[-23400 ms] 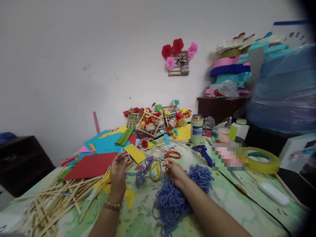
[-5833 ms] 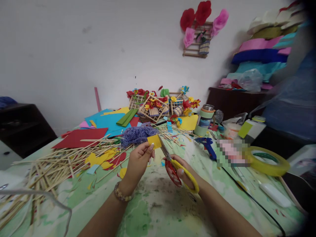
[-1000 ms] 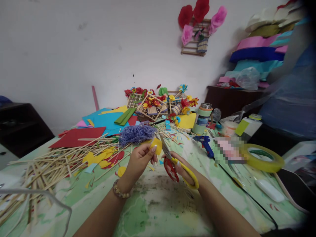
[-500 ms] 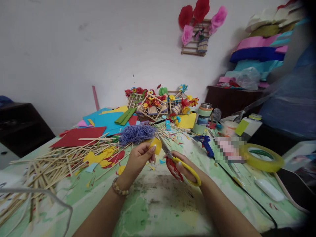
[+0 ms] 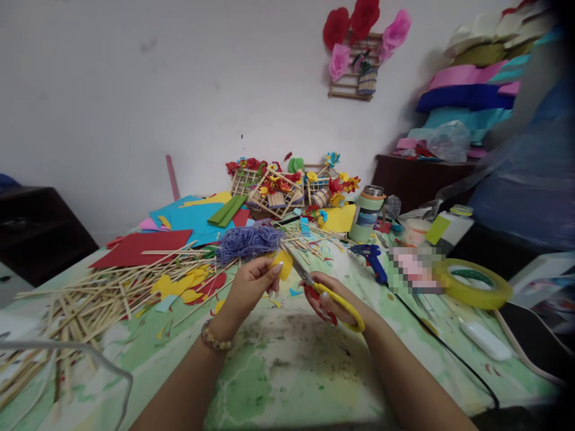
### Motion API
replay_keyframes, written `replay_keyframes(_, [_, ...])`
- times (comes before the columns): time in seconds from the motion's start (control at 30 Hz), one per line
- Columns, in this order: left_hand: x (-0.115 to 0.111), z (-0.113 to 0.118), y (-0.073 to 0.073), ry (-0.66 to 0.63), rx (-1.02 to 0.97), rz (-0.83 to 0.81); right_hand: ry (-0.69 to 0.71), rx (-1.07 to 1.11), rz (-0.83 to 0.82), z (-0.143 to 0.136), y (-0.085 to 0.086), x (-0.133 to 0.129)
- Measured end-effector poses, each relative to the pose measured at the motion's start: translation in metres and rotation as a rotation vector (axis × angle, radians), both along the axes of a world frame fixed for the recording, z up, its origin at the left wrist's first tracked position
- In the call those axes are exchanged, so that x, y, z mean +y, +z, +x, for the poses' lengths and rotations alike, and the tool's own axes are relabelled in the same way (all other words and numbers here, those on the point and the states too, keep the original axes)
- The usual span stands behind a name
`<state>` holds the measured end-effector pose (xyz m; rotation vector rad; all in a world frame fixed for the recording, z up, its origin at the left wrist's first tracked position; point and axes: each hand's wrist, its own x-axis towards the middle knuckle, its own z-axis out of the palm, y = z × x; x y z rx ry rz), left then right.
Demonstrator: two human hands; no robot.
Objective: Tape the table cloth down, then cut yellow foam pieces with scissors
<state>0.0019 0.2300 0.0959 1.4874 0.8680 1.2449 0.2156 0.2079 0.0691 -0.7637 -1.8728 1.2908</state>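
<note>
My left hand (image 5: 256, 283) pinches a small piece of yellow paper (image 5: 283, 264) between thumb and fingers. In my right hand (image 5: 330, 288) is a pair of scissors (image 5: 345, 306) with one yellow and one red handle, its blades pointing up and left at the paper's right edge. Whether the blades touch the paper I cannot tell. Just beyond my left hand lies a bundle of purple yarn (image 5: 249, 243). Yellow paper petals (image 5: 173, 287) and thin wooden sticks (image 5: 74, 308) are spread to the left.
A blue glue gun (image 5: 372, 258), a green bottle (image 5: 367, 214) and a roll of yellow tape (image 5: 496, 293) stand or lie on the right. Red card (image 5: 139, 249) and blue sheets (image 5: 197, 218) lie at the back left. Small stick frames with paper flowers (image 5: 277, 194) lean against the wall.
The scissor handles have drawn slightly closer together in my right hand. My left hand keeps hold of the yellow paper in nearly the same place. The whole view has shifted slightly.
</note>
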Motion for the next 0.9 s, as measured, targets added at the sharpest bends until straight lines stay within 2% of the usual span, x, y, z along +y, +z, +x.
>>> replay_keyframes(0.1, [0.000,0.000,0.001,-0.015,-0.007,-0.022,-0.023,0.013,0.001,0.000,-0.003,0.002])
replay_keyframes(0.17, [0.000,0.000,0.000,-0.070,0.001,-0.059,-0.082,0.041,0.004,-0.002,-0.004,0.004])
replay_keyframes(0.23, [0.000,0.001,-0.002,-0.188,0.036,-0.122,-0.159,0.087,0.019,-0.004,-0.005,0.006])
replay_keyframes(0.33, [-0.004,0.005,-0.007,-0.455,0.114,-0.260,-0.229,0.150,0.054,-0.006,-0.004,0.007])
replay_keyframes(0.43, [-0.007,0.009,-0.013,-0.680,0.182,-0.382,-0.211,0.189,-0.006,-0.009,-0.006,0.005])
replay_keyframes(0.5, [-0.007,0.011,-0.016,-0.762,0.203,-0.419,-0.183,0.212,-0.091,-0.011,-0.007,0.003])
replay_keyframes(0.6, [-0.004,0.012,-0.019,-0.726,0.165,-0.403,-0.183,0.264,-0.148,-0.016,-0.009,0.001])
replay_keyframes(0.8, [0.001,0.013,-0.015,-0.390,0.073,-0.312,-0.265,0.321,-0.066,-0.017,-0.005,0.001])
replay_keyframes(0.9, [0.001,0.012,-0.012,-0.308,0.075,-0.199,-0.265,0.288,-0.030,-0.014,-0.005,0.002])
